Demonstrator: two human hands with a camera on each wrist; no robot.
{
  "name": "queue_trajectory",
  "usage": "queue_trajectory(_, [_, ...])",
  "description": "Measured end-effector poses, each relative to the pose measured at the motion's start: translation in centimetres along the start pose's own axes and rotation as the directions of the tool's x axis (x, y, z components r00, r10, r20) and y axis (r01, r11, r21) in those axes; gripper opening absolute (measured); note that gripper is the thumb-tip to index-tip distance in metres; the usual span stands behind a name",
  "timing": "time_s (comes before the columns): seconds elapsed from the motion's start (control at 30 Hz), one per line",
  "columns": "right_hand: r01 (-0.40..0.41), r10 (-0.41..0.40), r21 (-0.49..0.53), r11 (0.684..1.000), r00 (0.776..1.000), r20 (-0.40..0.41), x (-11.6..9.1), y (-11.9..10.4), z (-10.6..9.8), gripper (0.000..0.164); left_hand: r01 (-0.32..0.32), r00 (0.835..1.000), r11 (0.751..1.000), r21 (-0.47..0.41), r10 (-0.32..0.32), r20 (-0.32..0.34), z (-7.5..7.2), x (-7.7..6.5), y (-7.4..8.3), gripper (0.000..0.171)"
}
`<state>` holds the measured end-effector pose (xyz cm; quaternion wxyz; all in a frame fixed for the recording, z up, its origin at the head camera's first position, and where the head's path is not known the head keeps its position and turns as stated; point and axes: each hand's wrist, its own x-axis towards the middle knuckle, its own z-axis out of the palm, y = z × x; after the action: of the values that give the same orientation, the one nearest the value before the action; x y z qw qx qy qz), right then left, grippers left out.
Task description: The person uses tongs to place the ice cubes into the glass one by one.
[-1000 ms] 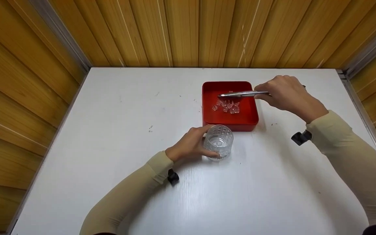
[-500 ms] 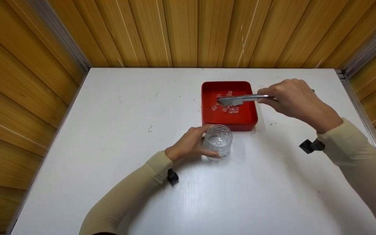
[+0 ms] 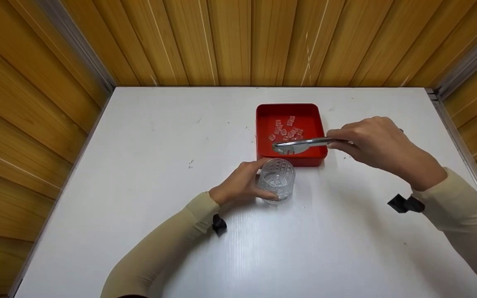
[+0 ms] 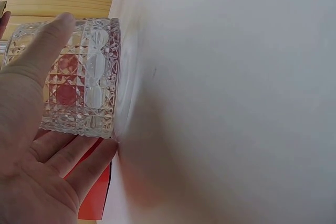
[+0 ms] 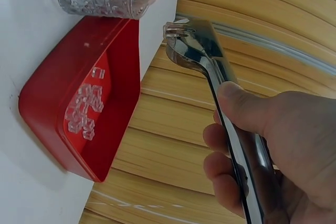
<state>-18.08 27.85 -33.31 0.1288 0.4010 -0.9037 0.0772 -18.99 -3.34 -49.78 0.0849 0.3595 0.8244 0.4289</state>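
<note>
My left hand [image 3: 244, 182] holds a clear cut-glass tumbler [image 3: 278, 180] upright on the table, just in front of the red tray. In the left wrist view the thumb lies along the near side of the tumbler [image 4: 79, 77] and the fingers pass behind it. My right hand [image 3: 373, 145] grips metal tongs [image 3: 304, 143] by the handle, their tips over the tray's front part. A small clear piece [image 5: 172, 30] shows between the tong tips in the right wrist view. Several clear ice-like cubes [image 3: 284, 129] lie on the tray's floor.
The square red tray [image 3: 319, 151] has raised walls and stands toward the back right of the white table [image 3: 160, 174]. Wood-look panels [image 3: 230, 41] rise behind the table and at both sides.
The tongs have risen from the cubes and moved toward the tray's front edge, nearer the tumbler. My right hand has moved closer to me; my left hand and the tumbler stay put.
</note>
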Motion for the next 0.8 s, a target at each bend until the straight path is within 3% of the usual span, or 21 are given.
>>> queue_trajectory(0.17, [0.034,-0.033,0.030,0.999,0.999,-0.004,-0.6,-0.5,0.2,0.022,0.014,1.000,1.000,0.003,-0.014,0.008,0.0,0.0,0.0,0.089])
queue_trajectory(0.43, [0.019,-0.020,0.050,0.999,1.000,0.021,-0.7,-1.2,0.4,0.032,0.012,1.000,1.000,0.006,-0.012,0.007,0.1,0.1,0.0,0.090])
queue_trajectory(0.8, [0.058,-0.060,0.064,0.996,0.998,0.032,-0.8,-1.4,1.3,0.028,-0.012,1.000,0.999,0.033,0.012,-0.003,0.1,0.0,-0.1,0.089])
